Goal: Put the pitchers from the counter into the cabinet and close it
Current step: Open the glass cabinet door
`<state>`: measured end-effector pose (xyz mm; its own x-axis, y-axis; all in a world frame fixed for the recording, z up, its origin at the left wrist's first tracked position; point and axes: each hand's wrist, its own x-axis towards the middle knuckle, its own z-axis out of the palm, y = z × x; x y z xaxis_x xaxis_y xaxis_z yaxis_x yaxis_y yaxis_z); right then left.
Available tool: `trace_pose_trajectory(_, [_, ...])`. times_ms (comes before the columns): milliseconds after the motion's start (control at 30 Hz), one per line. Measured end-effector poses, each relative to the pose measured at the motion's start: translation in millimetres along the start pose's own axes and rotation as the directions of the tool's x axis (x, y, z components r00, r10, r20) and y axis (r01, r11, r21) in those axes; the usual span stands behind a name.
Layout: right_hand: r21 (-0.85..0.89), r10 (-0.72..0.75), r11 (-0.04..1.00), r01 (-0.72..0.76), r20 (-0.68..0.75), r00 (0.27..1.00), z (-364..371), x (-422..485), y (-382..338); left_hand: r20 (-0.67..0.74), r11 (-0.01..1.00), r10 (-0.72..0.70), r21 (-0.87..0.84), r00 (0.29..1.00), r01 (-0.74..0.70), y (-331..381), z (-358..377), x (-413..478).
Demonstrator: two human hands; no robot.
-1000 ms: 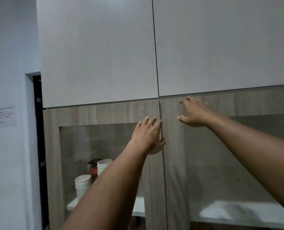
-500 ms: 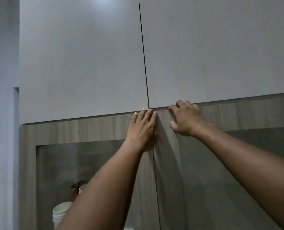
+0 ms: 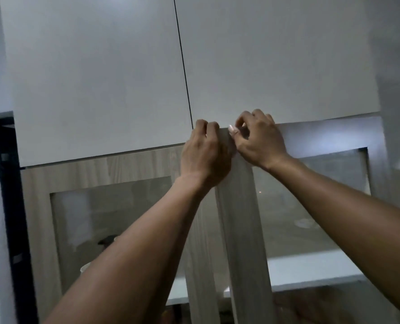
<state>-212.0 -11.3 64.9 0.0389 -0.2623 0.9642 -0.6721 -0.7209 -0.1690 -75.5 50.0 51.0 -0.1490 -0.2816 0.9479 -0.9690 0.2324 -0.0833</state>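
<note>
No pitcher is in view. The right glass-fronted cabinet door (image 3: 241, 230) stands swung out towards me, its top rail raised against the white upper cabinet. My left hand (image 3: 206, 155) curls its fingers over the door's top inner corner. Just right of it, my right hand (image 3: 261, 141) hooks its fingers over the same top edge. The left cabinet door (image 3: 100, 169) lies flat against the cabinet. Behind the open door, a white shelf (image 3: 311, 265) shows inside.
Two white upper cabinet doors (image 3: 100, 78) hang directly above my hands. A white cup rim (image 3: 84, 268) and a dark object (image 3: 107, 240) show behind the left door's glass. A dark gap (image 3: 7, 183) and a white wall lie at the far left.
Both hands went from resting flat on the door fronts to curling over the right door's top edge. That door has swung out towards me.
</note>
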Motion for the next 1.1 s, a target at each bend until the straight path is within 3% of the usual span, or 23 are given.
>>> trace_pose_trajectory(133, [0.095, 0.069, 0.994, -0.058, -0.116, 0.991, -60, -19, -10, -0.138, 0.969, 0.039, -0.235, 0.99, -0.071, 58, -28, -13])
trace_pose_trajectory(267, [0.218, 0.123, 0.97, -0.11, -0.046, 0.991, -124, -30, -5, -0.277, 0.894, 0.064, -0.411, 0.959, -0.178, 113, -46, -20])
trace_pose_trajectory(400, [0.309, 0.161, 0.939, -0.149, -0.016, 0.987, -183, -40, 0, -0.303, 0.82, -0.04, -0.554, 0.952, -0.142, 167, -57, -27])
trace_pose_trajectory(533, [0.366, 0.227, 0.905, -0.217, 0.014, 0.974, -241, -50, 16, -0.353, 0.693, -0.084, -0.693, 0.932, -0.2, 228, -66, -31])
trace_pose_trajectory(733, [0.596, 0.369, 0.725, -0.346, 0.088, 0.925, -343, -67, 53, -0.307, 0.514, -0.023, -0.82, 0.951, -0.252, 334, -56, -35])
trace_pose_trajectory(933, [0.667, 0.563, 0.519, -0.535, 0.204, 0.801, -443, -97, 105, -0.113, 0.575, 0.132, -0.801, 0.985, -0.169, 450, -21, -43])
trace_pose_trajectory(1000, [0.589, 0.602, 0.585, -0.558, 0.145, 0.785, -468, -109, 119, -0.065, 0.598, 0.178, -0.785, 0.982, -0.161, 482, -6, -43])
trace_pose_trajectory(1100, [0.226, 0.522, 0.842, -0.49, -0.112, 0.846, -493, -130, 143, 0.012, 0.622, 0.227, -0.771, 0.974, -0.136, 522, 17, -42])
